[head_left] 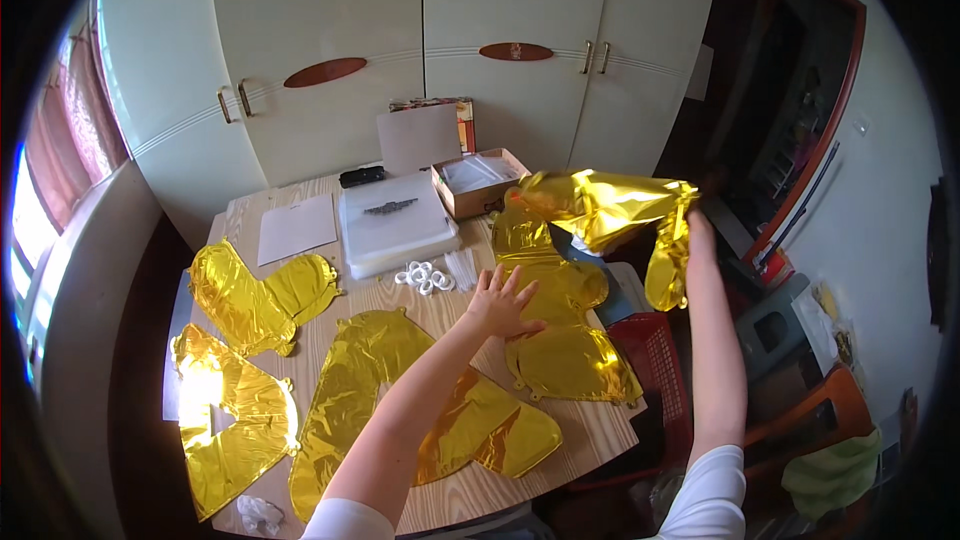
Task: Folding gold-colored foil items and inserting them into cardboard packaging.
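Raised past the table's right side, my right hand (698, 220) is closed on a crumpled gold foil balloon (615, 208), whose one end hangs down beside the wrist. The foil covers most of those fingers. My left hand (503, 305) is spread open with nothing in it, at the left edge of a flat gold foil balloon (565, 355) on the table. Whether it presses on the foil I cannot tell. Beneath my left forearm lies a large flat gold balloon (365, 370). Two more, an angled one (245, 300) and a curved one (245, 440), lie at the left.
On the wooden table (590, 450), white ribbon rolls (425, 278) lie near a clear plastic case (395, 230). Behind stand a cardboard box (480, 185) and white cabinets (320, 0). A red basket (655, 365) and an orange chair (835, 410) are at the right.
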`<state>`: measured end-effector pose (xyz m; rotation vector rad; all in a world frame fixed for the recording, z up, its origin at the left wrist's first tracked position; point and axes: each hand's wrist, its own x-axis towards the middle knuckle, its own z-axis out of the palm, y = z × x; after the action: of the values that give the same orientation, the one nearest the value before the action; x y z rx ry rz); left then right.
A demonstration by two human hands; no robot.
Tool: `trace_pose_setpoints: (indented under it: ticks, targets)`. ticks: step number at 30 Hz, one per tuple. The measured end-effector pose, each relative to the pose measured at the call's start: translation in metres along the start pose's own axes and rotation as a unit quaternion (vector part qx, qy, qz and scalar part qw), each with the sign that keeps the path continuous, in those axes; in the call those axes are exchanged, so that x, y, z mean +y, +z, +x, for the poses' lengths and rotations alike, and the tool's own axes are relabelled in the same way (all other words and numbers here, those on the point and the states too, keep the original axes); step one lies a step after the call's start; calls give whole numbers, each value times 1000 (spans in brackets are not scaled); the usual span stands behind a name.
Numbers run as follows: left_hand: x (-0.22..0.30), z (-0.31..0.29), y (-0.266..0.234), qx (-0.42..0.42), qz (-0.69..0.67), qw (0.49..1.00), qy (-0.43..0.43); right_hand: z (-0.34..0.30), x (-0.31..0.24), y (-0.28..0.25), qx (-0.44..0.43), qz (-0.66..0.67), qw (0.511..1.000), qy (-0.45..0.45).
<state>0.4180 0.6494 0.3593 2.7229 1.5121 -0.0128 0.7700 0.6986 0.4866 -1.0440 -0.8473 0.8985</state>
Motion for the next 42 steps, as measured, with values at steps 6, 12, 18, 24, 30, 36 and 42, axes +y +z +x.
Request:
trace_pose_setpoints:
  ticks: [6, 12, 18, 24, 30, 36, 42]
  targets:
    - [0, 0, 1, 11, 8, 1000, 7, -31, -71, -11, 75, -20, 984, -162]
    - [-17, -9, -5, 83, -188, 978, -21, -145, -95, 54, -144, -415, 795, -418]
    - [-31, -99, -57, 35, -819, 560, -120, -259, -72, 108, -369, -408, 586, -595]
    - [-31, -207, -94, 8, -795, 589, -141, -361, -9, 128, -473, -391, 467, -637]
    - [-16, -278, -63, 17, -340, 939, -54, -432, 18, 128, -526, -377, 464, -606]
    - [15, -285, -56, 45, -97, 984, -143, -457, 29, 128, -533, -385, 493, -571]
    - [-50, -273, -43, 206, -288, 900, -256, -456, 33, 131, -482, -457, 479, -574]
